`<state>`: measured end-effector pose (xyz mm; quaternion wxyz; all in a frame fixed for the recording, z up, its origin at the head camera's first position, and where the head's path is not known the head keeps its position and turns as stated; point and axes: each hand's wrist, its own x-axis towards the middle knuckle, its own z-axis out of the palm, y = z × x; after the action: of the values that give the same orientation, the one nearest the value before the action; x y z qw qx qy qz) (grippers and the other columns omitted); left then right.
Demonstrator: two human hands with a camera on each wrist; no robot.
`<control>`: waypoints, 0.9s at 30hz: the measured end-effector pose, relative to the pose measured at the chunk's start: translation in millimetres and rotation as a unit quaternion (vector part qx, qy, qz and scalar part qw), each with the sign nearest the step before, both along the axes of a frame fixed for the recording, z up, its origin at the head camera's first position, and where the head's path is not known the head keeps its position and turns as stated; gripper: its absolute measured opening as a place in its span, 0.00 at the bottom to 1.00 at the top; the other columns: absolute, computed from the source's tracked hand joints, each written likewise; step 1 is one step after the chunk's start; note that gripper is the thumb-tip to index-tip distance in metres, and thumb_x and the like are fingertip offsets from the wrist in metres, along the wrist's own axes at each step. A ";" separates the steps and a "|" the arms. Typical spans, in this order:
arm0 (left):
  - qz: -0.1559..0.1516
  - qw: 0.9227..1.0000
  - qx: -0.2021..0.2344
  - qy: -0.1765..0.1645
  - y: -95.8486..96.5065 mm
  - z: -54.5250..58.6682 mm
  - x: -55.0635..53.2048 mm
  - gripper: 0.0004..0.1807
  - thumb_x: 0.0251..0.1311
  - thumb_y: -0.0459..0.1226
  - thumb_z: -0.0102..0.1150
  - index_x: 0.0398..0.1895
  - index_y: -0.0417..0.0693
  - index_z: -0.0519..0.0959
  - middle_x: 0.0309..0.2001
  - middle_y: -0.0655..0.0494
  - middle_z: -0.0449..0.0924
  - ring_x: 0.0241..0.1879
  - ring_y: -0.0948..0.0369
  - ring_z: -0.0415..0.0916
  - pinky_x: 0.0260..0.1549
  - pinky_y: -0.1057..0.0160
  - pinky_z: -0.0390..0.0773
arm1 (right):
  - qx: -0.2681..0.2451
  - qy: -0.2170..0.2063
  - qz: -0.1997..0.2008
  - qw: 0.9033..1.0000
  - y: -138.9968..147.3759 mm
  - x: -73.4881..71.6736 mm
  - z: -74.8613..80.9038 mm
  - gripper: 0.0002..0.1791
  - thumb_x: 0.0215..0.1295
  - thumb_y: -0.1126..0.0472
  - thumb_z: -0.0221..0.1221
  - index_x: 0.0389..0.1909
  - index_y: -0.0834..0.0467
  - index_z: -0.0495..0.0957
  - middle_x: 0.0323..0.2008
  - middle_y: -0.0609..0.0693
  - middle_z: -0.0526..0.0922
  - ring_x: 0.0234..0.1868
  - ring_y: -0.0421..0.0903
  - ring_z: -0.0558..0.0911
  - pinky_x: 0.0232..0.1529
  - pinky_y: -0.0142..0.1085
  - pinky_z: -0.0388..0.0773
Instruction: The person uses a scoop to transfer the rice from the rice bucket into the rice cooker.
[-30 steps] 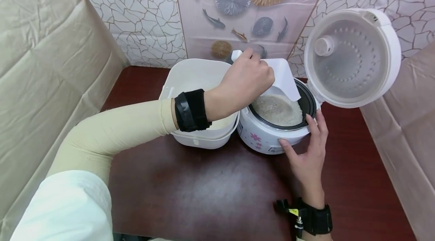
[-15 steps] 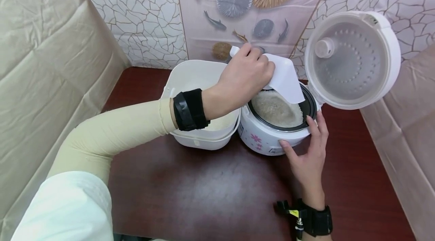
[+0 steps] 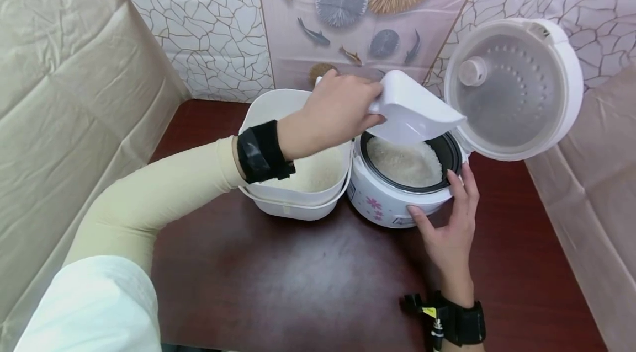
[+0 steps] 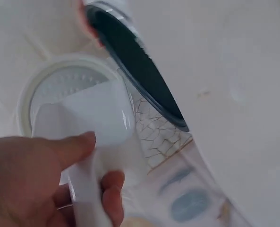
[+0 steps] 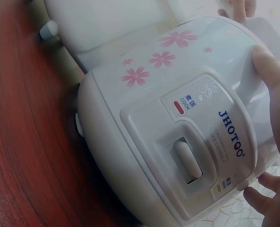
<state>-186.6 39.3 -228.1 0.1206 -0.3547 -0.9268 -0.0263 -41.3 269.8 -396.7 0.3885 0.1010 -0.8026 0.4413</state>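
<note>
My left hand (image 3: 338, 109) grips the handle of a white plastic scoop (image 3: 417, 112), its hollow side turned partly to the head camera. The scoop hangs over the left rear of a white rice cooker (image 3: 380, 211) with pink flowers. Inside the cooker's dark inner pot (image 3: 449, 153) lies rice (image 3: 407, 167). In the left wrist view the thumb (image 4: 78, 146) lies along the scoop. My right hand (image 3: 454, 225) rests on the cooker's front right side, thumb and fingers spread wide and pressing its wall near the rim. The right wrist view shows the thumb (image 5: 272, 71) on the wall.
Left of the cooker, nearly touching it, stands a white rice bin (image 3: 298, 211) with pale rice (image 3: 318, 175) inside. The cooker's open lid (image 3: 517, 87) leans back at the right. A patterned cloth (image 3: 213, 26) hangs behind the dark red table (image 3: 298, 275).
My left hand has shifted left and turned the scoop from steeply tipped downward to more level, raising it off the pot. The right hand stays put on the cooker.
</note>
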 end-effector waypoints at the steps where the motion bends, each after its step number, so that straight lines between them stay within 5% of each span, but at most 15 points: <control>1: -0.001 1.000 0.018 -0.023 -4.2 0.0 -4.6 0.21 0.72 0.60 0.62 0.49 0.55 0.83 0.44 0.61 0.87 0.43 0.56 0.84 0.42 0.49 0.73 | 0.000 0.000 0.000 1.000 0.5 -0.5 0.1 0.50 0.65 0.34 0.69 0.72 0.68 0.69 0.78 0.70 0.60 0.79 0.65 0.59 0.77 0.41 0.57; 6: 0.012 0.993 0.070 -0.091 -27.2 -3.7 -22.9 0.19 0.75 0.59 0.56 0.42 0.55 0.82 0.33 0.59 0.80 0.35 0.57 0.77 0.35 0.53 0.72 | 0.003 -0.008 -0.004 1.000 3.5 -1.5 -1.9 0.50 0.65 0.32 0.68 0.73 0.67 0.70 0.78 0.68 0.60 0.80 0.62 0.59 0.77 0.42 0.57; 12: 0.054 0.980 0.107 -0.157 -49.8 -4.1 -28.5 0.21 0.77 0.56 0.51 0.32 0.53 0.78 0.26 0.56 0.71 0.31 0.58 0.72 0.27 0.57 0.67 | 0.002 -0.013 -0.004 1.000 4.0 -0.9 -3.7 0.51 0.64 0.32 0.69 0.73 0.66 0.69 0.79 0.67 0.60 0.80 0.61 0.59 0.77 0.43 0.56; 20: 0.089 0.977 0.109 -0.162 -78.0 -0.7 -25.9 0.25 0.75 0.52 0.48 0.19 0.50 0.67 0.19 0.59 0.63 0.22 0.58 0.64 0.21 0.61 0.60 | -0.002 -0.013 0.001 1.000 -0.4 2.2 1.8 0.49 0.66 0.35 0.69 0.72 0.67 0.69 0.78 0.70 0.59 0.80 0.63 0.58 0.77 0.44 0.55; 27: 0.145 0.967 0.077 -0.196 -105.7 5.6 -19.3 0.24 0.76 0.51 0.42 0.23 0.48 0.70 0.23 0.55 0.67 0.25 0.54 0.67 0.25 0.57 0.65 | 0.002 -0.016 0.001 1.000 1.6 0.6 -1.8 0.49 0.65 0.34 0.69 0.73 0.66 0.69 0.79 0.68 0.59 0.80 0.62 0.58 0.77 0.43 0.54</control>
<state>-205.8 -66.5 -222.4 -0.0337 -0.1943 -0.9691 -0.1485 -40.7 271.3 -398.4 0.3750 0.0951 -0.8093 0.4420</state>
